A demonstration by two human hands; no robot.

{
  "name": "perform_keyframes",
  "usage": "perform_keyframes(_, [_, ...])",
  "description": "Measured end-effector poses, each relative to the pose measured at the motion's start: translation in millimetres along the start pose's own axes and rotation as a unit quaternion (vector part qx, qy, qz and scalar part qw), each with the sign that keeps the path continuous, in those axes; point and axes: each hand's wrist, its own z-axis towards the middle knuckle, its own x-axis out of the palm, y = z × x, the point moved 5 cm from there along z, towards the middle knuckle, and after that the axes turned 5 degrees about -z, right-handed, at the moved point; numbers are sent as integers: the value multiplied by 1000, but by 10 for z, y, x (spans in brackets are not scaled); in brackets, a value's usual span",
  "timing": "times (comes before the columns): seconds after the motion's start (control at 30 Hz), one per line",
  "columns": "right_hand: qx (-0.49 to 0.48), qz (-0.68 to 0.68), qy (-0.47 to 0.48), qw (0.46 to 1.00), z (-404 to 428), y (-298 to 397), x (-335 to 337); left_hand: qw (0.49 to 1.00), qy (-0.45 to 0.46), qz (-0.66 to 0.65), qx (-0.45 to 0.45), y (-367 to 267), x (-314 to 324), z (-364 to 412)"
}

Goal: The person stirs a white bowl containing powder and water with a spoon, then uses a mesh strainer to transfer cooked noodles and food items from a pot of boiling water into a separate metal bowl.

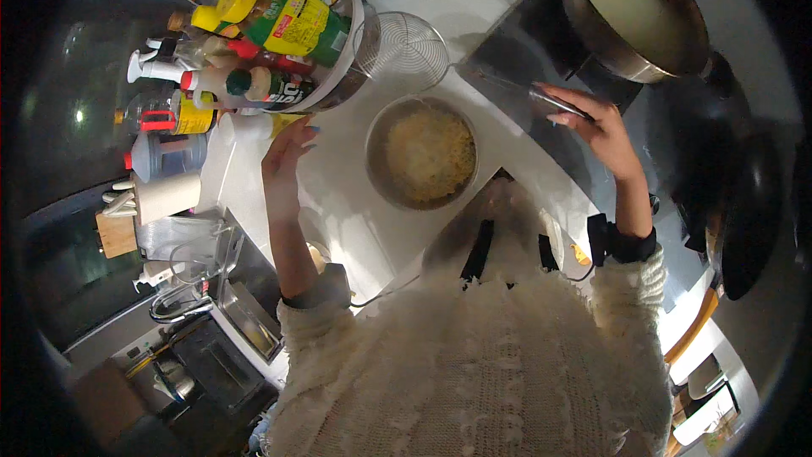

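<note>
My right hand (pixel 596 130) grips the dark handle of a round wire skimmer (pixel 406 49). The skimmer's mesh is held out to the left, in front of the turntable tray of bottles, and no food shows on it. Just below the mesh, a metal bowl (pixel 375 179) stands on the white counter. Pale yellow noodles (pixel 431 151) fill it, with cloudy liquid or steam over the middle. My left hand (pixel 288 146) is to the left of the bowl with its fingers apart, holding nothing visible. Close behind its fingertips are a white cup (pixel 241 127) and a yellow-green item.
A steel pot (pixel 625 70) of cloudy whitish liquid stands on the dark cooktop (pixel 507 51) at upper right. A bin of sauce bottles (pixel 292 19) crowds the upper left. A knife block (pixel 168 197) and the sink (pixel 250 324) lie left. A black pan (pixel 755 216) is far right.
</note>
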Motion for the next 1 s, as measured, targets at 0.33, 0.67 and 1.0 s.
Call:
perform_keyframes(0.33, [28,-121,-62,990,-813,427,-146,1000,-17,-17,5,7,33,-95])
perform_keyframes(0.67, [225,113,-185,950,-1399,562,396,933,343,-65,-84,-208,1139,-730])
perform_keyframes(1.0, [69,151,-140,976,-972,569,870,920,251,-300,-8,-318,1764,-1113])
